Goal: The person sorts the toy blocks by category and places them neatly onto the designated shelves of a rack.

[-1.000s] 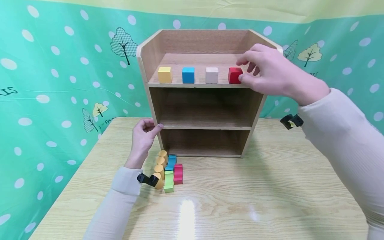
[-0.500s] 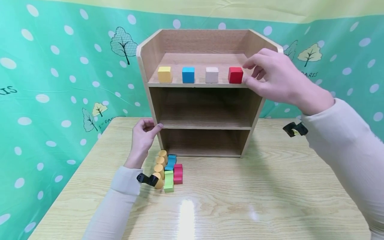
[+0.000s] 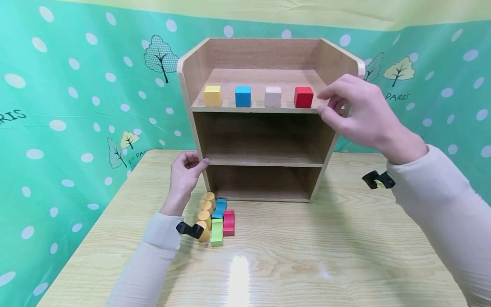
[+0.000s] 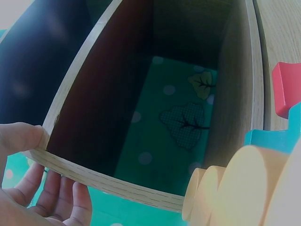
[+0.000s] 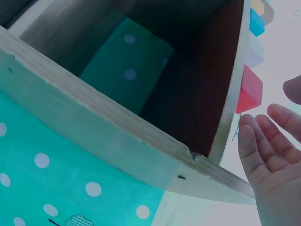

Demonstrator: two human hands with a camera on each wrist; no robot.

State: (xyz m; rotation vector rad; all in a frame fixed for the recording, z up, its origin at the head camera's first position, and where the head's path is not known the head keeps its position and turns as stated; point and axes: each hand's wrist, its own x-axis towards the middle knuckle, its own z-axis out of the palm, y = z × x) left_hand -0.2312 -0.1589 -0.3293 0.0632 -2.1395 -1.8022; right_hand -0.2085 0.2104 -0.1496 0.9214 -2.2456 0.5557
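Observation:
A small wooden shelf (image 3: 264,163) stands on the table. Along the front of its top level sit a yellow cube (image 3: 212,96), a blue cube (image 3: 243,97), a white cube (image 3: 272,97) and a red cube (image 3: 303,97), spaced apart in a row. My right hand (image 3: 358,111) is just right of the red cube, apart from it, fingers loosely bent and holding nothing. With its thumb on the front edge and fingers on the outer side, my left hand (image 3: 184,179) grips the shelf's left side panel; the left wrist view shows this hand (image 4: 42,188) too.
Left of the shelf's front foot lie several round orange blocks (image 3: 205,217), a blue curved block (image 3: 220,208), a green one (image 3: 217,232) and a crimson one (image 3: 229,222). Behind hangs a green dotted cloth (image 3: 76,106). The wooden table (image 3: 307,256) extends to the front and right.
My right hand has drawn back from the red cube, moving right and slightly down. The red cube stays on the top level. My left hand keeps its grip on the shelf.

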